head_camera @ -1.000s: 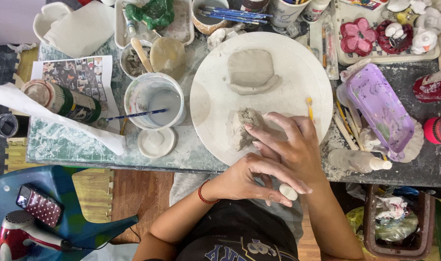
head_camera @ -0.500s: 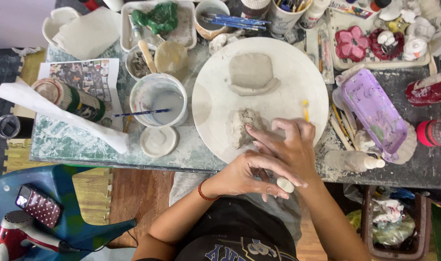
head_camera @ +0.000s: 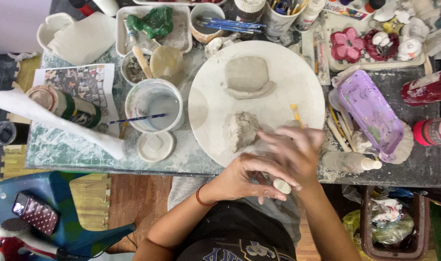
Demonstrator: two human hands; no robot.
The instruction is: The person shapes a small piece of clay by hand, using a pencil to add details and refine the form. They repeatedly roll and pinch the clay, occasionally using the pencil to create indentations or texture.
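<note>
Head view: left hand (head_camera: 244,176) & right hand (head_camera: 298,154) pinch a small clay piece (head_camera: 281,185) betw. fingers, near edge of table, just near of round board (head_camera: 206,106). Roll w/ light, even pressure, keeping it over the lap, clear of the clay lump (head_camera: 240,129).

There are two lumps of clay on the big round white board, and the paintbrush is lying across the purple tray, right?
Not quite. The two clay lumps do sit on the round white board, but the blue paintbrush is not on the purple tray. The head view shows it lying across the white cup of cloudy water, left of the board.
</note>
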